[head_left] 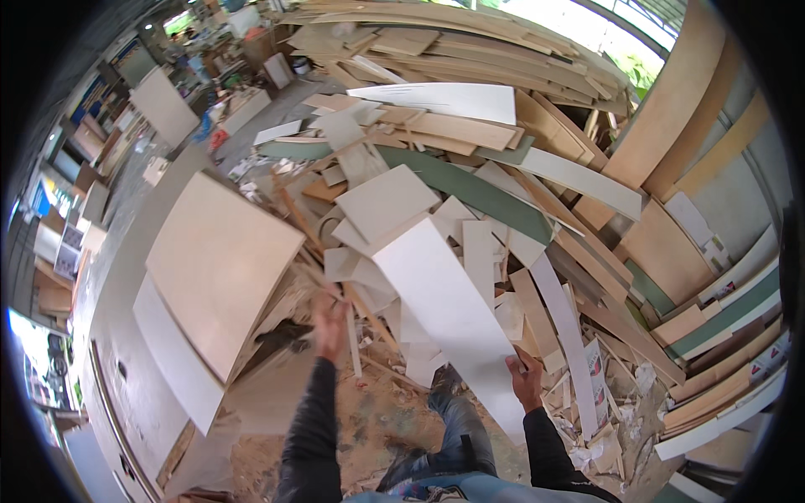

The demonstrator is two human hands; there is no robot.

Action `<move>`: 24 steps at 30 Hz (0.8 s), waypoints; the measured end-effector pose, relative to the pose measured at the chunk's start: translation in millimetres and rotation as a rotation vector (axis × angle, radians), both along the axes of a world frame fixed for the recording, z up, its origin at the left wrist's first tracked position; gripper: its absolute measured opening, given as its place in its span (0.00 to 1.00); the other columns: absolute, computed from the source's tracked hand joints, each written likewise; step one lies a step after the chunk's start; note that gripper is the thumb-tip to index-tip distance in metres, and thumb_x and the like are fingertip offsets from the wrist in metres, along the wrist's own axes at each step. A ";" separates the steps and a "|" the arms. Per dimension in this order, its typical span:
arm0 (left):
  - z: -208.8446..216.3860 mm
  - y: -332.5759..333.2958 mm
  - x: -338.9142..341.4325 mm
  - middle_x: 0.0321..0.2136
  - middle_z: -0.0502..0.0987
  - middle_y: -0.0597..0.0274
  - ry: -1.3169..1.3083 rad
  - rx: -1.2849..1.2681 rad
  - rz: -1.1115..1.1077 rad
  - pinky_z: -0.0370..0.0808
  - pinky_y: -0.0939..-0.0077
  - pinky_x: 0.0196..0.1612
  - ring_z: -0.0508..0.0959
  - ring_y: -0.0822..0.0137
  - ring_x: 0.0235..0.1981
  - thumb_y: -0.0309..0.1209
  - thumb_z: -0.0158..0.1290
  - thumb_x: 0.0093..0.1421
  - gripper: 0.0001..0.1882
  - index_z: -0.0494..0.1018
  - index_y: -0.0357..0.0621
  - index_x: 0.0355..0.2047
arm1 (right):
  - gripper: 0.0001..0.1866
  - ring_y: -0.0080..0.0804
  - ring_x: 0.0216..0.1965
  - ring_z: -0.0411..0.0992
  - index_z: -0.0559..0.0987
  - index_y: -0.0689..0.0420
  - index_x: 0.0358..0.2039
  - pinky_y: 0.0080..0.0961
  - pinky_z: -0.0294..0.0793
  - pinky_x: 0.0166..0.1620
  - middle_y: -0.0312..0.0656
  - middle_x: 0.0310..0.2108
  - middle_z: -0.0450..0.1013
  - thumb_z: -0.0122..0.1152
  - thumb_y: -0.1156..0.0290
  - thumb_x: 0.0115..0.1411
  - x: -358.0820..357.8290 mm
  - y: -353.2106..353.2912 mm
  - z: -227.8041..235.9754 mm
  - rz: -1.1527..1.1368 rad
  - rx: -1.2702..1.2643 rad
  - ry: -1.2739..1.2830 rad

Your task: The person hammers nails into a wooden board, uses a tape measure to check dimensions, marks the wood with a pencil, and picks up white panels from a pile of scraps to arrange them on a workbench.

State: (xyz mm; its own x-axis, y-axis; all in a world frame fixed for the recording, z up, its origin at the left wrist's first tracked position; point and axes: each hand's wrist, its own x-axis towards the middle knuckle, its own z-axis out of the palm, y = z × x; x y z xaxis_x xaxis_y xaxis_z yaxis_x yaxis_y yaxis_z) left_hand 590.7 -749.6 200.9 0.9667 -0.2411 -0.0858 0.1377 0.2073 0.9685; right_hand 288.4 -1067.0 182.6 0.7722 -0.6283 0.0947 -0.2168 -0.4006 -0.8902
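Observation:
My right hand is closed on the right edge of a long white board, near its lower end. The board slants from the middle of the scrap heap down toward my legs. My left hand is raised left of the board, blurred, its fingers too smeared to read. Nearest to it are a thin wooden strip and a large light-brown panel that leans on the left over a white sheet. Beyond the white board lies a pale grey rectangular piece.
Offcuts heap up ahead, with a long green strip across them. Stacked planks stand at the back; tall boards lean on the right. More strips pile at lower right. Scraps litter the dusty floor around my legs.

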 end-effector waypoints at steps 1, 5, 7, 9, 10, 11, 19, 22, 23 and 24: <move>-0.7 -0.2 -29.1 0.65 0.58 0.54 -0.095 0.199 -0.108 0.59 0.61 0.64 0.60 0.60 0.64 0.52 0.47 0.65 0.38 0.54 0.39 0.66 | 0.17 0.25 0.30 0.72 0.79 0.62 0.47 0.22 0.69 0.36 0.43 0.30 0.76 0.60 0.66 0.62 -1.8 17.1 14.9 0.060 0.018 0.000; 44.4 35.9 -152.2 0.59 0.67 0.59 0.254 -0.500 -0.049 0.65 0.62 0.60 0.70 0.59 0.57 0.55 0.43 0.65 0.34 0.59 0.46 0.64 | 0.16 0.31 0.27 0.73 0.80 0.62 0.42 0.27 0.69 0.33 0.46 0.26 0.75 0.57 0.61 0.64 -26.2 94.1 19.1 0.205 0.021 -0.009; 67.7 80.2 -200.8 0.59 0.67 0.59 0.376 -0.784 0.067 0.65 0.62 0.59 0.70 0.59 0.56 0.56 0.42 0.66 0.33 0.60 0.48 0.64 | 0.18 0.24 0.26 0.68 0.80 0.63 0.36 0.26 0.67 0.32 0.41 0.22 0.71 0.56 0.58 0.65 -30.7 149.9 39.2 0.268 -0.095 -0.150; 86.4 129.3 -240.8 0.60 0.67 0.61 0.338 -0.778 0.141 0.64 0.62 0.60 0.69 0.60 0.57 0.55 0.41 0.66 0.32 0.60 0.48 0.63 | 0.19 0.21 0.26 0.66 0.78 0.64 0.32 0.25 0.66 0.32 0.37 0.22 0.70 0.54 0.57 0.65 -39.2 191.3 27.1 0.344 0.092 -0.117; 95.1 150.5 -261.3 0.60 0.66 0.61 0.318 -0.780 0.180 0.63 0.61 0.61 0.68 0.60 0.58 0.54 0.40 0.67 0.32 0.60 0.48 0.63 | 0.20 0.20 0.27 0.65 0.77 0.64 0.31 0.24 0.66 0.33 0.35 0.21 0.69 0.53 0.56 0.66 -40.7 208.6 17.0 0.386 0.180 -0.092; 100.2 163.7 -279.3 0.61 0.65 0.62 0.219 -0.737 0.144 0.61 0.61 0.62 0.66 0.61 0.60 0.53 0.41 0.67 0.32 0.58 0.48 0.64 | 0.22 0.19 0.27 0.64 0.75 0.63 0.27 0.22 0.65 0.33 0.30 0.23 0.70 0.52 0.55 0.67 -37.6 213.6 -2.7 0.527 0.369 0.073; 136.2 260.0 -361.8 0.72 0.34 0.65 -0.148 -0.234 0.427 0.42 0.72 0.69 0.40 0.68 0.71 0.44 0.44 0.68 0.41 0.30 0.51 0.71 | 0.28 0.17 0.21 0.65 0.79 0.57 0.26 0.18 0.63 0.27 0.32 0.20 0.71 0.42 0.48 0.70 3.0 375.0 24.0 1.226 0.570 0.568; 114.9 285.8 -385.3 0.69 0.48 0.61 -0.210 -0.212 0.666 0.48 0.72 0.67 0.50 0.68 0.68 0.40 0.48 0.67 0.39 0.39 0.48 0.71 | 0.29 0.17 0.22 0.66 0.81 0.58 0.30 0.18 0.65 0.29 0.34 0.22 0.73 0.40 0.46 0.70 7.5 414.3 -11.3 1.387 0.477 0.579; 113.5 297.5 -391.3 0.66 0.51 0.60 -0.164 -0.174 0.696 0.52 0.72 0.65 0.54 0.67 0.65 0.40 0.49 0.66 0.40 0.39 0.49 0.71 | 0.30 0.18 0.22 0.66 0.81 0.58 0.31 0.19 0.66 0.29 0.34 0.22 0.73 0.40 0.46 0.70 6.0 430.1 -14.4 1.424 0.472 0.593; 112.0 307.4 -398.5 0.64 0.54 0.60 -0.111 -0.139 0.727 0.56 0.71 0.63 0.57 0.65 0.63 0.40 0.51 0.65 0.41 0.39 0.50 0.70 | 0.30 0.19 0.24 0.67 0.81 0.59 0.32 0.20 0.66 0.31 0.34 0.23 0.73 0.40 0.46 0.69 5.1 442.7 -12.1 1.463 0.424 0.597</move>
